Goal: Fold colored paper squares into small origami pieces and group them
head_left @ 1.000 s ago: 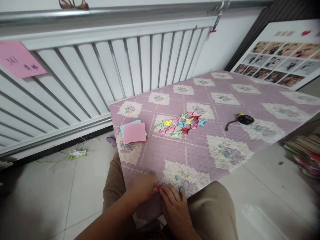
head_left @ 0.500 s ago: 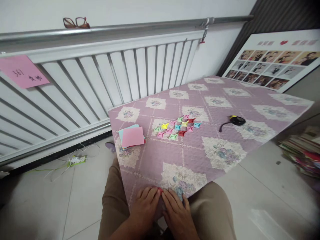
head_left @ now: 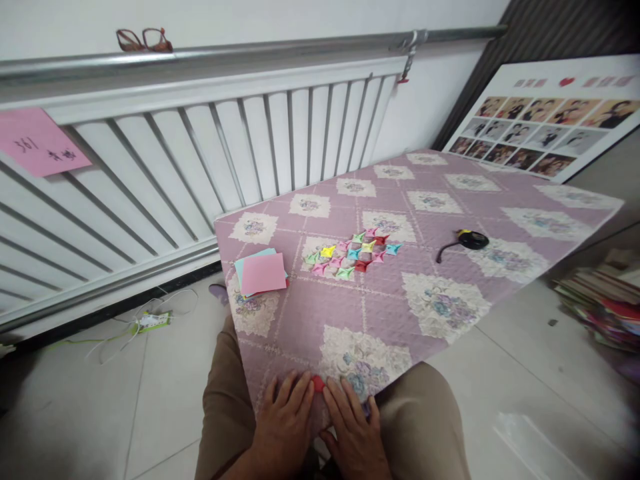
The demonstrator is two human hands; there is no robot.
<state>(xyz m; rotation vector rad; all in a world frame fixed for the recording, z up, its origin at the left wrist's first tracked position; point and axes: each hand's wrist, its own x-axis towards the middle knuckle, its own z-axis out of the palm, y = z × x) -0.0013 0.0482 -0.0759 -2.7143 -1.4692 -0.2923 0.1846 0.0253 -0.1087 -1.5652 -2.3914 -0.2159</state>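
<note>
A small red paper piece (head_left: pixel 318 383) lies at the near edge of the cloth-covered table, between my two hands. My left hand (head_left: pixel 286 417) rests on the cloth with its fingers spread, the fingertips at the red paper's left side. On the other side, my right hand (head_left: pixel 353 420) lies with fingers extended, its index fingertip touching the paper's right edge. Farther up are several small folded paper shapes (head_left: pixel 354 254) in rows, coloured pink, green, yellow, blue and red. A stack of coloured paper sheets, pink on top (head_left: pixel 263 274), sits at the left.
A black tape measure (head_left: pixel 473 240) with a strap lies right of the folded shapes. The tablecloth (head_left: pixel 310 320) is purple with floral patches. Behind it stand a white radiator (head_left: pixel 300 133) and a photo board (head_left: pixel 545 127). Glasses (head_left: pixel 144 41) rest on the pipe.
My hands have parted slightly and their fingers have spread, so more of the red paper shows between them. The view has shifted a little.
</note>
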